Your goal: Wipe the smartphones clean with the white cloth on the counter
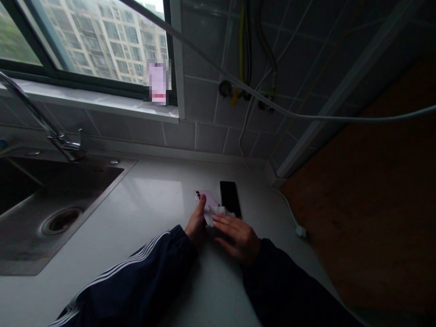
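A light purple smartphone [211, 200], its camera side turned up, is gripped along its left edge by my left hand [196, 221], with the thumb on the back. My right hand [237, 236] presses a crumpled white tissue [223, 210] against the lower part of that phone. The fingers of the right hand lie together over the tissue and partly hide it. Just beyond, to the right, a black smartphone [230, 197] lies flat on the white counter [160, 190], its near end close to the tissue.
On the left is a steel sink [102, 190] with a chrome faucet [61, 141]. A pink object [157, 84], blurred out, stands on the windowsill. A white cable [299, 116] crosses in front of the tiled wall, and a white plug [300, 230] lies near the brown panel [368, 200].
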The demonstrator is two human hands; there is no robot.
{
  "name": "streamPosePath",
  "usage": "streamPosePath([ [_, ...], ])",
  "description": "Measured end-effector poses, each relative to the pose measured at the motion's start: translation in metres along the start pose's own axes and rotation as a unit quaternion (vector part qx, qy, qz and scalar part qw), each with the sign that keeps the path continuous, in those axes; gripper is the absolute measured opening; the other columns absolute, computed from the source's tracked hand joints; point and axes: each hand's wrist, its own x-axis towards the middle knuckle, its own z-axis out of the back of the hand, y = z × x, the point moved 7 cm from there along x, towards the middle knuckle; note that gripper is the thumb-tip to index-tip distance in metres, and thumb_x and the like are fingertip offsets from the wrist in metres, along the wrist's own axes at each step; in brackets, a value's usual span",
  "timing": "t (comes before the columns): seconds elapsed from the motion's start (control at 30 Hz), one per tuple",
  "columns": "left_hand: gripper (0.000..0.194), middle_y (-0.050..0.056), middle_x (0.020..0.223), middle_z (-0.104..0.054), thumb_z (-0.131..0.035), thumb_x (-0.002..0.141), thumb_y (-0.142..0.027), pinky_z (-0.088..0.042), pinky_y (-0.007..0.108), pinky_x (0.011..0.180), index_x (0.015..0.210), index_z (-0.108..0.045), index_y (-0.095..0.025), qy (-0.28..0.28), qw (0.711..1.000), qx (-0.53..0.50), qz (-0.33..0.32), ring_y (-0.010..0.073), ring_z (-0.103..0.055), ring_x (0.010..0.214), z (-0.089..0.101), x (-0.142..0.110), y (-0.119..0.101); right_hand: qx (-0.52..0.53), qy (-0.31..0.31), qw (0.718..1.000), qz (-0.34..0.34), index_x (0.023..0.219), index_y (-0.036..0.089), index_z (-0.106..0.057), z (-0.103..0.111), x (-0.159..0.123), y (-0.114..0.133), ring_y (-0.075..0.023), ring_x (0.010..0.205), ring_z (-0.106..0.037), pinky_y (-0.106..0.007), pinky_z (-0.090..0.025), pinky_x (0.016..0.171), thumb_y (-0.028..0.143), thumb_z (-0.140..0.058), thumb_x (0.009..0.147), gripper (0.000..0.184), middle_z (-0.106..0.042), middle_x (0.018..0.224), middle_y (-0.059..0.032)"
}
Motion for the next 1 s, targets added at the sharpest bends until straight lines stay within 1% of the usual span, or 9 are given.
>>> streamPosePath([
  [0.13, 0.081, 0.008, 0.076, -0.072, -0.08, 0.052, -0.083, -0.052, 0.025, 0.057, 0.09, -0.066, -0.013, 0.005, 0.998, 0.054, -0.035, 0.0233, -0.073, 0.075, 0.004, 0.003, -0.004, 0.01, -0.044, 0.999, -0.029, 0.135, 0.019, -0.063, 0.005, -0.001, -0.006, -0.0256, 0.115, -0.07, -0.041, -0.061, 0.097, 0.008, -0.065, 0.09, 0.046, -0.074, 0.124, -0.0127],
  [0.23, 0.085, 0.008, 0.081, -0.072, -0.084, 0.045, -0.081, -0.051, 0.025, 0.058, 0.093, -0.064, -0.013, 0.003, 0.994, 0.084, -0.07, 0.0249, -0.073, 0.078, 0.005, 0.004, -0.007, 0.006, -0.064, 0.997, -0.049, 0.13, 0.022, -0.067, 0.006, -0.002, -0.008, -0.0253, 0.103, -0.071, -0.04, -0.062, 0.088, 0.005, -0.064, 0.088, 0.046, -0.076, 0.118, -0.0109],
  [0.4, 0.091, 0.012, 0.101, -0.073, -0.077, 0.059, -0.082, -0.056, 0.03, 0.065, 0.121, -0.061, -0.017, 0.028, 0.996, 0.063, -0.063, 0.0252, -0.072, 0.084, -0.003, -0.001, -0.01, -0.002, -0.108, 0.99, -0.094, 0.124, 0.022, -0.071, 0.014, -0.003, -0.014, -0.0239, 0.099, -0.072, -0.036, -0.061, 0.086, 0.005, -0.06, 0.091, 0.039, -0.077, 0.112, -0.0107],
  [0.5, 0.09, 0.011, 0.118, -0.069, -0.068, 0.073, -0.079, -0.059, 0.031, 0.067, 0.145, -0.045, -0.029, 0.051, 0.996, 0.026, -0.07, 0.0222, -0.071, 0.087, -0.011, -0.004, -0.015, 0.005, -0.136, 0.977, -0.162, 0.115, 0.02, -0.074, 0.022, -0.006, -0.027, -0.0228, 0.091, -0.075, -0.032, -0.061, 0.082, 0.014, -0.064, 0.093, 0.025, -0.078, 0.103, -0.0108],
  [0.6, 0.083, 0.008, 0.12, -0.067, -0.064, 0.085, -0.07, -0.06, 0.031, 0.068, 0.155, -0.031, -0.04, 0.055, 0.995, 0.018, -0.083, 0.0194, -0.071, 0.084, -0.013, -0.003, -0.02, 0.052, -0.146, 0.948, -0.277, 0.108, 0.019, -0.075, 0.022, -0.014, -0.047, -0.023, 0.082, -0.076, -0.031, -0.061, 0.075, 0.024, -0.068, 0.09, 0.02, -0.079, 0.096, -0.0095],
  [0.7, 0.075, 0.006, 0.118, -0.067, -0.066, 0.091, -0.055, -0.06, 0.033, 0.072, 0.156, -0.031, -0.044, 0.058, 0.993, 0.017, -0.101, 0.0193, -0.071, 0.087, -0.012, -0.002, -0.024, 0.129, -0.149, 0.905, -0.377, 0.11, 0.017, -0.073, 0.015, -0.022, -0.062, -0.0244, 0.08, -0.077, -0.032, -0.061, 0.072, 0.031, -0.07, 0.085, 0.029, -0.079, 0.092, -0.0085],
  [0.77, 0.073, 0.006, 0.121, -0.067, -0.068, 0.092, -0.044, -0.059, 0.034, 0.074, 0.156, -0.031, -0.045, 0.067, 0.993, 0.012, -0.1, 0.0202, -0.071, 0.091, -0.011, -0.001, -0.025, 0.182, -0.144, 0.882, -0.41, 0.109, 0.017, -0.073, 0.01, -0.023, -0.067, -0.0256, 0.083, -0.077, -0.033, -0.06, 0.074, 0.036, -0.071, 0.083, 0.032, -0.08, 0.093, -0.0089],
  [0.87, 0.084, 0.005, 0.129, -0.068, -0.071, 0.089, -0.028, -0.058, 0.031, 0.077, 0.158, -0.027, -0.045, 0.08, 0.992, 0.001, -0.095, 0.0205, -0.073, 0.098, -0.013, 0.0, -0.025, 0.247, -0.137, 0.857, -0.43, 0.103, 0.016, -0.074, 0.005, -0.022, -0.069, -0.0275, 0.09, -0.077, -0.035, -0.06, 0.079, 0.042, -0.074, 0.08, 0.034, -0.08, 0.097, -0.0107],
  [1.0, 0.112, 0.005, 0.12, -0.073, -0.074, 0.078, -0.013, -0.054, 0.026, 0.076, 0.162, -0.007, -0.044, 0.093, 0.992, 0.039, -0.079, 0.0202, -0.074, 0.099, -0.016, -0.002, -0.023, 0.3, -0.138, 0.829, -0.452, 0.102, 0.015, -0.074, 0.002, -0.024, -0.075, -0.03, 0.097, -0.076, -0.038, -0.059, 0.085, 0.047, -0.077, 0.077, 0.041, -0.08, 0.101, -0.0127],
])
